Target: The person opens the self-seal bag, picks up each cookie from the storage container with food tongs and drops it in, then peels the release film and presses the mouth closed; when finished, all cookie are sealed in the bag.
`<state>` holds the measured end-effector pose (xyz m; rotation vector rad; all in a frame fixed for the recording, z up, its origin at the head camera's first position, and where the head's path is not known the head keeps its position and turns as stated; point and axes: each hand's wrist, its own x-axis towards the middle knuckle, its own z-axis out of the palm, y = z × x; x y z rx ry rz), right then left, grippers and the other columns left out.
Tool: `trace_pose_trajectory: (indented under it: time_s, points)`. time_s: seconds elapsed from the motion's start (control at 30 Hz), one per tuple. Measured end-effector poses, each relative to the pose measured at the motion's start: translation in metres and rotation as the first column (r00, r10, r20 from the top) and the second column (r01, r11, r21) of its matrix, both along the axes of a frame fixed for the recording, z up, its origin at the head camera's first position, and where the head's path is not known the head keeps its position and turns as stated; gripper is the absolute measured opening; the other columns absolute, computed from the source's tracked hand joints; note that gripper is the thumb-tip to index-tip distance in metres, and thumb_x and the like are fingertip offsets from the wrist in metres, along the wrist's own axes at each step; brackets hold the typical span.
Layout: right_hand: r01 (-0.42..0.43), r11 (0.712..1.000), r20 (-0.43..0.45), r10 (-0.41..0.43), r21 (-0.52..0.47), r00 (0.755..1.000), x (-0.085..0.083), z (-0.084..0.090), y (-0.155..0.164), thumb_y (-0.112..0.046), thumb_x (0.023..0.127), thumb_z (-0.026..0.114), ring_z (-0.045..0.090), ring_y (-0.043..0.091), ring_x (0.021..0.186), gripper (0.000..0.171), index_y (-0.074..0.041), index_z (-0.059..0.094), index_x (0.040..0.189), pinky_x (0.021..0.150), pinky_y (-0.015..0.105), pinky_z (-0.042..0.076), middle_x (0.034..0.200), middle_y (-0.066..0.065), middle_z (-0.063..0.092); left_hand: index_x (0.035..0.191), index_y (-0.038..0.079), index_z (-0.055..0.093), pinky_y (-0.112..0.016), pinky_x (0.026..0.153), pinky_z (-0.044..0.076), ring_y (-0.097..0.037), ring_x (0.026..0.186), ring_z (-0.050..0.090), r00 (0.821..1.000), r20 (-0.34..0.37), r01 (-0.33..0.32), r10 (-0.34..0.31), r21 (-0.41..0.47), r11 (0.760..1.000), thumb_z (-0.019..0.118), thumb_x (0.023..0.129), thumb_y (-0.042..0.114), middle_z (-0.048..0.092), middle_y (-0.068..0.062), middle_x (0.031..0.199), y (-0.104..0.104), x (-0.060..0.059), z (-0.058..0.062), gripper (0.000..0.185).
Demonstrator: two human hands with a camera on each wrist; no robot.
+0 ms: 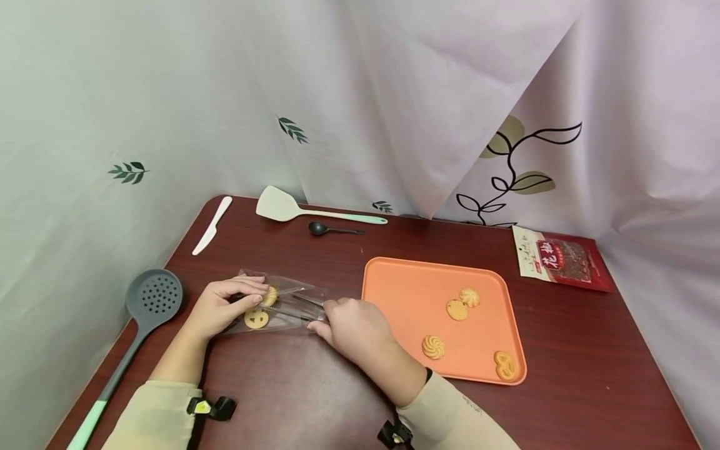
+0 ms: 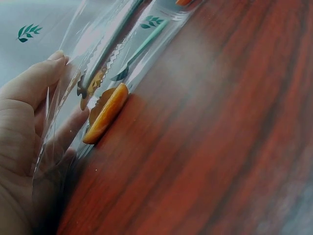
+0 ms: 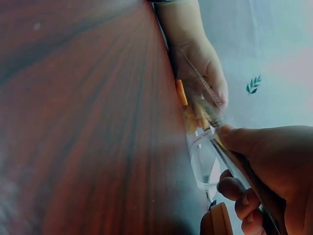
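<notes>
A clear plastic bag (image 1: 289, 321) lies on the table with a round cookie (image 1: 256, 319) and a ridged cookie (image 1: 270, 295) inside. My left hand (image 1: 224, 305) holds the bag at its left end, the film between thumb and fingers. My right hand (image 1: 357, 328) grips metal tongs (image 3: 236, 169) at the bag's right end. In the left wrist view the toothed tongs (image 2: 108, 46) reach into the bag, their tips at one cookie. Another cookie (image 2: 106, 115) stands on edge near the table surface. Fingers and reflections partly cover the bag's contents.
Right of the bag is an orange tray (image 1: 394, 300) bearing several cookies. A slotted spoon (image 1: 154, 297) lies at the left edge. Behind are a white knife (image 1: 212, 225), a spatula (image 1: 279, 205) and a small black spoon (image 1: 318, 229). A red spice packet (image 1: 568, 259) lies back right.
</notes>
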<state>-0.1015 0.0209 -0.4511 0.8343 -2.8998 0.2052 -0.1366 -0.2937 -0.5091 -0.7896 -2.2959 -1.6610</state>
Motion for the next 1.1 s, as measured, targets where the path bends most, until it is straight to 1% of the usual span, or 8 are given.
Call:
trace_pose_trajectory:
  time_s: [0.17,0.43,0.63,0.83,0.93,1.1]
  points:
    - [0.006,1.000,0.021,-0.006,-0.019,1.000,-0.002,0.001,0.003,-0.063,0.099,0.067,0.070,0.016,0.068,0.045,-0.020,0.070,0.088,0.054,0.039,0.056,0.076,-0.006,0.066,0.101,-0.003,0.082,-0.023,0.108,0.049,-0.013,0.121,0.070,1.000,0.003,0.006,-0.006,0.017,1.000,0.075,0.080,-0.027,0.080,-0.014,0.108,0.000,0.000,0.001,0.032]
    - [0.015,0.999,0.039,-0.014,-0.034,0.999,-0.003,0.004,0.010,-0.062,0.098,0.069,0.068,0.016,0.067,0.043,-0.019,0.070,0.089,0.056,0.038,0.056,0.076,-0.005,0.065,0.102,-0.004,0.081,-0.023,0.108,0.049,-0.014,0.122,0.070,1.000,0.007,0.003,-0.003,0.028,1.000,0.075,0.081,-0.027,0.080,-0.014,0.109,0.002,0.001,0.004,0.032]
    - [0.006,0.999,0.025,-0.005,-0.036,1.000,0.000,0.004,0.016,-0.063,0.098,0.068,0.068,0.017,0.066,0.045,-0.020,0.068,0.087,0.056,0.038,0.057,0.075,-0.005,0.064,0.102,-0.006,0.081,-0.023,0.109,0.048,-0.014,0.121,0.070,1.000,-0.001,0.010,-0.010,0.035,0.999,0.074,0.081,-0.027,0.080,-0.013,0.109,0.001,0.002,0.004,0.031]
    - [0.000,0.998,0.006,0.000,-0.063,1.000,0.004,0.002,0.028,-0.062,0.098,0.068,0.069,0.018,0.070,0.044,-0.018,0.070,0.093,0.059,0.040,0.057,0.078,-0.006,0.065,0.102,-0.004,0.081,-0.024,0.107,0.050,-0.013,0.121,0.070,1.000,0.014,0.000,0.000,0.023,1.000,0.074,0.082,-0.027,0.080,-0.014,0.108,0.000,0.001,0.002,0.032]
    - [-0.008,0.997,0.002,0.009,-0.073,1.000,0.006,0.000,0.035,-0.060,0.098,0.070,0.068,0.017,0.070,0.043,-0.018,0.068,0.092,0.059,0.039,0.057,0.076,-0.008,0.063,0.102,-0.003,0.082,-0.024,0.107,0.050,-0.013,0.121,0.070,1.000,0.015,0.001,-0.001,0.021,1.000,0.074,0.082,-0.026,0.080,-0.015,0.108,0.000,0.001,0.002,0.032]
    - [-0.018,0.994,-0.016,0.017,-0.105,1.000,0.008,-0.001,0.046,-0.059,0.097,0.071,0.065,0.015,0.068,0.040,-0.020,0.066,0.089,0.057,0.037,0.055,0.074,-0.010,0.058,0.102,-0.004,0.081,-0.024,0.108,0.049,-0.015,0.121,0.070,1.000,-0.007,0.013,-0.012,0.037,0.999,0.073,0.082,-0.027,0.080,-0.016,0.107,0.002,0.002,0.003,0.032]
